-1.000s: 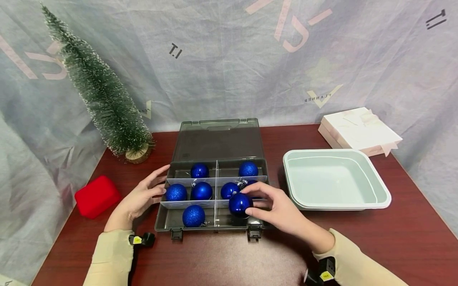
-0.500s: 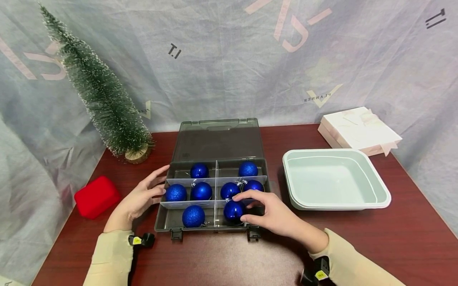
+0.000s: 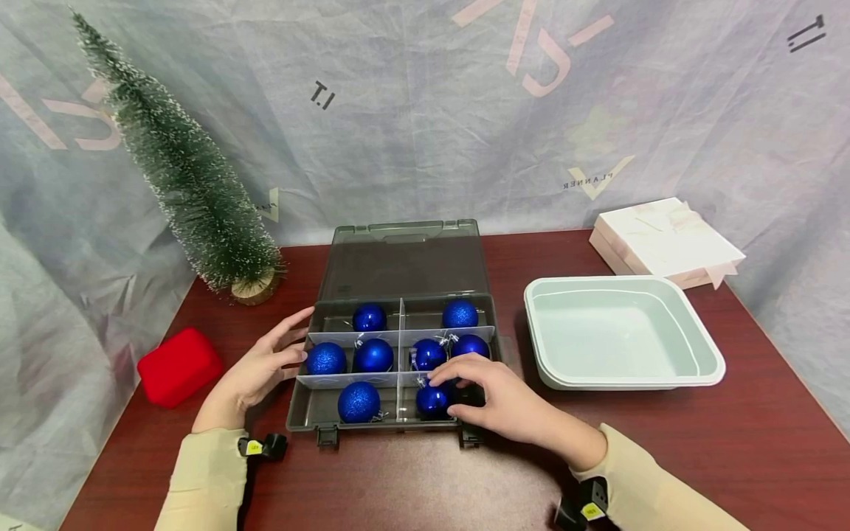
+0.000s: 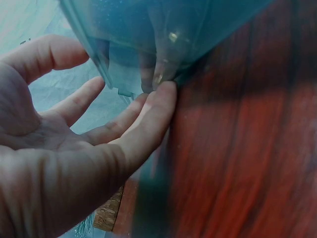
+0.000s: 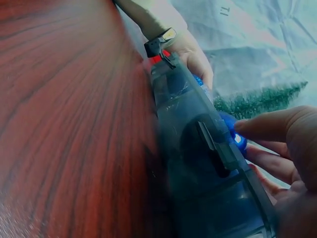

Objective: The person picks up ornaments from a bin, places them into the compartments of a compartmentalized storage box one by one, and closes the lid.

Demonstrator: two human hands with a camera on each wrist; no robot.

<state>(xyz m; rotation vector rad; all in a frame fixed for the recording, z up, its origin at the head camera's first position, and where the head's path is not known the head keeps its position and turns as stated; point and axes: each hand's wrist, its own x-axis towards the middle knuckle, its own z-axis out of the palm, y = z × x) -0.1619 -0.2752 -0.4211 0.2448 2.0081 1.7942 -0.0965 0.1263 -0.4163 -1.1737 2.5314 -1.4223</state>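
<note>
A smoky clear organizer box (image 3: pixel 312 413) lies with its lid (image 3: pixel 405 265) folded back. Shiny and glittery blue Christmas balls, such as a glittery ball (image 3: pixel 359 403), sit in its compartments. My right hand (image 3: pixel 498 394) reaches into the front right compartment. There its thumb and fingers pinch a shiny blue ball (image 3: pixel 432 402), the thumb at its side and the fingertips by its silver cap. In the right wrist view, the box wall partly hides this ball (image 5: pixel 233 130). My left hand (image 3: pixel 259 369) rests its extended fingers (image 4: pixel 158 101) along the box's left side.
A pale green plastic basin (image 3: pixel 624 332) stands right of the box, in front of a white gift box (image 3: pixel 671 236) with a ribbon. At the left are a red box (image 3: pixel 179 366) and a small frosted Christmas tree (image 3: pixel 192 177) on a wooden base.
My right hand has carried the shiny blue ball left and down into the front right compartment. The left hand has stayed at the box's side.
</note>
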